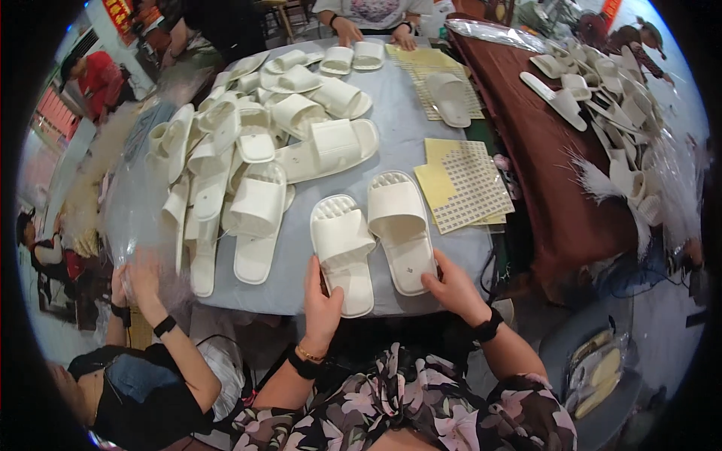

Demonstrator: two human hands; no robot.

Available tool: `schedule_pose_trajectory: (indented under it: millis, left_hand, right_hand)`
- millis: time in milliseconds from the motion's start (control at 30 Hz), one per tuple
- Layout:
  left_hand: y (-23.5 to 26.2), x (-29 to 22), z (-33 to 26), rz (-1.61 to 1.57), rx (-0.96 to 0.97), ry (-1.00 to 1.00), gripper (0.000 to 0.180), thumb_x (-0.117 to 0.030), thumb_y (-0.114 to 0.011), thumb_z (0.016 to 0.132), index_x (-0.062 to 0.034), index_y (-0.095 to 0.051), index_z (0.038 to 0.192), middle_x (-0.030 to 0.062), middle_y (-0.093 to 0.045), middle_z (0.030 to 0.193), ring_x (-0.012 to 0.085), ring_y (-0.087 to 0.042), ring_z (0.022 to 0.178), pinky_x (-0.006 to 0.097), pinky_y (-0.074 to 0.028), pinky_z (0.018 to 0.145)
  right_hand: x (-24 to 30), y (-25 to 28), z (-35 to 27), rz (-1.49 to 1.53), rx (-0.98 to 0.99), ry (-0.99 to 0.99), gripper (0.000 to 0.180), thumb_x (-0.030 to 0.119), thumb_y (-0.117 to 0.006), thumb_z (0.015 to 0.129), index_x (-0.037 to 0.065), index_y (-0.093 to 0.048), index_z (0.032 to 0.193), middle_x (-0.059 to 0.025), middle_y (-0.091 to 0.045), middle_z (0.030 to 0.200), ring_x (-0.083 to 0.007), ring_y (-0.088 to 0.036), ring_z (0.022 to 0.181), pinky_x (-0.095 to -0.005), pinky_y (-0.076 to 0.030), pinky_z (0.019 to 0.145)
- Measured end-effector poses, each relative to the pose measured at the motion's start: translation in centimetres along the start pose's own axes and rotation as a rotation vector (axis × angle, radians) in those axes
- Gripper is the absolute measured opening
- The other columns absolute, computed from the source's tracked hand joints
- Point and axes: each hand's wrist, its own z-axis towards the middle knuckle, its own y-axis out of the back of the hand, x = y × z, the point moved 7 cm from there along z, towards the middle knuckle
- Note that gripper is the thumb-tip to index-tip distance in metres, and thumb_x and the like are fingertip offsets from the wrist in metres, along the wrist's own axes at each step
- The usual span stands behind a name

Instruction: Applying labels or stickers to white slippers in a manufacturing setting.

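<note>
Two cream slide slippers lie side by side before me at the table's near edge, toes pointing away. My left hand (322, 310) is closed on the left slipper (344, 244), thumb on top of its heel end and fingers along its outer side. The heel of the right slipper (397, 225) is pinched in my right hand (455, 292), thumb on the insole near a small mark. To their left a large heap of similar slippers (259, 199) covers much of the table. Yellow sticker sheets (470, 184) with rows of small labels lie to the right.
At left, a person's hands (143, 278) handle clear plastic bags (143, 195). Another person's hands (376, 31) rest at the table's far edge. More sheets with a slipper (449, 98) lie beyond. A brown-covered table (519, 128) at right bears more slippers; a grey stool (545, 361) stands below.
</note>
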Motion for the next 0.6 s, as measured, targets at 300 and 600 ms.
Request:
schedule_pose_trajectory:
  millis: [300, 600]
  left_hand:
    - [-0.6, -0.7, -0.4, 0.649, 0.036, -0.083, 0.076, -0.006, -0.066, 0.080, 0.0001, -0.029, 0.146, 0.0258, -0.029, 0.149, 0.0368, -0.033, 0.136, 0.040, -0.033, 0.109]
    - [-2.0, -2.1, -0.2, 0.784, 0.036, -0.191, 0.080, -0.009, -0.071, 0.076, 0.0013, -0.032, 0.144, 0.0288, -0.025, 0.149, 0.0418, -0.031, 0.136, 0.042, -0.030, 0.111]
  right_hand:
    - [2.1, 0.2, 1.4, -0.401, 0.110, 0.022, 0.050, 0.016, -0.061, 0.081, 0.001, -0.047, 0.127, -0.0276, -0.064, 0.087, -0.0450, -0.061, 0.084, -0.0507, -0.049, 0.075]
    - [2.4, 1.5, 2.4, -0.428, 0.185, 0.007, 0.047, 0.016, -0.059, 0.081, -0.001, -0.047, 0.124, -0.0281, -0.064, 0.088, -0.0453, -0.061, 0.084, -0.0517, -0.049, 0.076]
